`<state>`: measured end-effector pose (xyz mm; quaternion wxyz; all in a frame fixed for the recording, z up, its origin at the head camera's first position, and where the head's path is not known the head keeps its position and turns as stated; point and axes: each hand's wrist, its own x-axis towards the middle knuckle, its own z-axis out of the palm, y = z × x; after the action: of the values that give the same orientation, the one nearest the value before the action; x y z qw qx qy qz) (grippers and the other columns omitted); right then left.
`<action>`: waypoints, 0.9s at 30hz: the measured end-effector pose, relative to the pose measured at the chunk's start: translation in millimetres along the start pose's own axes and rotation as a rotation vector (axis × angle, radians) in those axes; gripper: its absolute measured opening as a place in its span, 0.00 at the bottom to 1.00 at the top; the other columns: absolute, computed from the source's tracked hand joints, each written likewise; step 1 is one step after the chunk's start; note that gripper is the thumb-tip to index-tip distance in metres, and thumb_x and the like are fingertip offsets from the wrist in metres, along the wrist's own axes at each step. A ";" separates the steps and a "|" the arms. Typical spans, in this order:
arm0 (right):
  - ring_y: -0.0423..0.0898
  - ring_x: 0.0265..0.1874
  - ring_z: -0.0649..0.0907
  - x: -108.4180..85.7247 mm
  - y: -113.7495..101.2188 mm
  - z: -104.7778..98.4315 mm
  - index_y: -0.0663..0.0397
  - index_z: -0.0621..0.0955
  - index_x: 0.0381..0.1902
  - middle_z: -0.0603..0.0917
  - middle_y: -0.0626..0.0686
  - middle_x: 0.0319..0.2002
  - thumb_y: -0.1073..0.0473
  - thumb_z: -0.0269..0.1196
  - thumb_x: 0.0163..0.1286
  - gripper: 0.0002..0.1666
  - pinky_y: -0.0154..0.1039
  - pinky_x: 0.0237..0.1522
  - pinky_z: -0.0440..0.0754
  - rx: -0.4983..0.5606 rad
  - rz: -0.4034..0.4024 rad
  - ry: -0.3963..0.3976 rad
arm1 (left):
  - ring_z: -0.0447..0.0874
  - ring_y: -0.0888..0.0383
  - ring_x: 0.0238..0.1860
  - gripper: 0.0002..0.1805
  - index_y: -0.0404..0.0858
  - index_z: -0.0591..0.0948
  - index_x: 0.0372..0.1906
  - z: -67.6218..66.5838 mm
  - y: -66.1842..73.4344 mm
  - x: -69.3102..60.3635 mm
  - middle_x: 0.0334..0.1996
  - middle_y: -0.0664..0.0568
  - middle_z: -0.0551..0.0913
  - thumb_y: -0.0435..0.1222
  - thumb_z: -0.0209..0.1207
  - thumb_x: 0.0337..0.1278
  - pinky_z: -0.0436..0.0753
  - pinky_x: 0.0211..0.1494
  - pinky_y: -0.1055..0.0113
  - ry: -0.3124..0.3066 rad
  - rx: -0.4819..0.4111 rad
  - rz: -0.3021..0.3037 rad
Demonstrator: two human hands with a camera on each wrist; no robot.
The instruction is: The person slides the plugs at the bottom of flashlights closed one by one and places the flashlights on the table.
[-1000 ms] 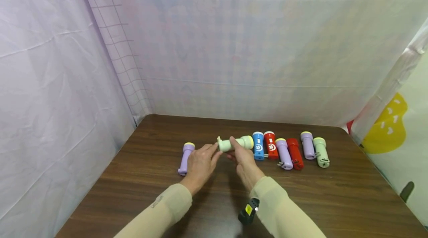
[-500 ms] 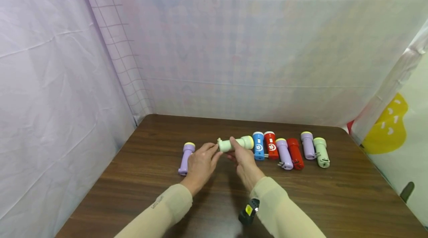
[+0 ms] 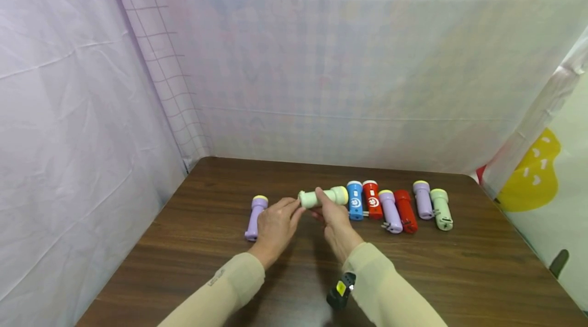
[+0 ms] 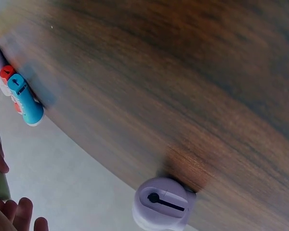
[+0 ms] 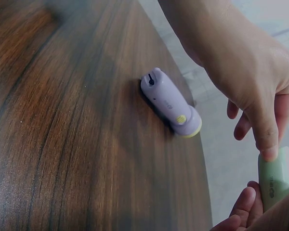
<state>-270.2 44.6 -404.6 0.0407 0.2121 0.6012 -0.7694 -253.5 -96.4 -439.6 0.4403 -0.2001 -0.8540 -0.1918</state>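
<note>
A light green flashlight (image 3: 310, 199) with a yellow rim at its head is held above the table, lying nearly level, head to the right. My right hand (image 3: 339, 227) grips its body, thumb along the near side. At the tail end, my left hand (image 3: 277, 225) pinches it; the right wrist view shows the left thumb (image 5: 268, 144) pressed on the green flashlight's end (image 5: 274, 180). Just left of the left hand lies a purple flashlight (image 3: 255, 219), its slotted end (image 4: 164, 204) facing the left wrist camera. The fingers under the green flashlight are partly hidden.
Right of the hands, a row holds a blue flashlight (image 3: 356, 199), red ones such as the plain red flashlight (image 3: 406, 210), purple ones and a green flashlight (image 3: 442, 209). Several show plug prongs. The brown table (image 3: 206, 215) backs onto a pale curtain (image 3: 344, 72).
The small piece sticking up at the green flashlight's tail end has dropped lower under my left fingers. Both hands otherwise stay almost in place.
</note>
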 end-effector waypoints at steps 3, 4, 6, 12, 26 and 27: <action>0.36 0.15 0.80 -0.3 -0.5 0.5 0.53 0.79 0.41 0.85 0.45 0.18 0.40 0.67 0.65 0.23 0.38 0.28 0.63 -0.003 0.001 0.002 | 0.87 0.59 0.30 0.09 0.43 0.90 0.38 0.0 0.0 0.2 0.35 0.59 0.88 0.41 0.72 0.53 0.80 0.24 0.63 0.012 -0.003 0.003; 0.36 0.15 0.80 -0.5 -0.6 0.5 0.53 0.79 0.40 0.85 0.45 0.18 0.40 0.67 0.65 0.23 0.38 0.28 0.63 -0.005 0.002 0.003 | 0.87 0.59 0.29 0.09 0.43 0.90 0.38 -0.1 0.0 0.3 0.34 0.58 0.88 0.41 0.72 0.52 0.80 0.24 0.63 0.016 -0.005 0.004; 0.36 0.15 0.80 -0.8 -0.6 0.5 0.53 0.79 0.40 0.85 0.45 0.18 0.39 0.67 0.65 0.23 0.38 0.28 0.62 -0.009 0.002 0.004 | 0.87 0.59 0.29 0.08 0.43 0.90 0.36 -0.5 0.1 0.6 0.33 0.58 0.88 0.40 0.72 0.52 0.80 0.25 0.63 0.020 -0.011 0.007; 0.36 0.16 0.80 -0.8 -0.1 -0.3 0.54 0.79 0.40 0.85 0.45 0.18 0.39 0.68 0.64 0.24 0.37 0.27 0.63 -0.012 0.003 0.002 | 0.86 0.59 0.28 0.07 0.42 0.89 0.34 -0.9 -0.1 0.1 0.32 0.58 0.88 0.39 0.74 0.50 0.80 0.26 0.63 0.025 -0.012 0.021; 0.39 0.19 0.81 4.4 0.3 -2.9 0.55 0.78 0.41 0.85 0.45 0.20 0.41 0.69 0.63 0.24 0.40 0.33 0.63 -0.035 -0.016 0.007 | 0.86 0.59 0.29 0.11 0.43 0.88 0.35 -1.2 -5.5 -3.6 0.32 0.57 0.87 0.42 0.74 0.48 0.81 0.27 0.65 -0.026 0.008 0.036; 0.39 0.20 0.82 5.4 0.3 -3.4 0.55 0.78 0.41 0.85 0.45 0.20 0.41 0.69 0.63 0.24 0.41 0.35 0.64 -0.033 -0.019 0.006 | 0.86 0.59 0.29 0.11 0.42 0.88 0.35 -1.8 -7.4 -4.1 0.32 0.56 0.87 0.43 0.74 0.49 0.82 0.27 0.65 -0.033 0.011 0.031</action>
<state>-274.1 48.8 -407.5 0.0351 0.2082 0.6160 -0.7590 -253.9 -104.3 -443.2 0.4302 -0.2141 -0.8590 -0.1768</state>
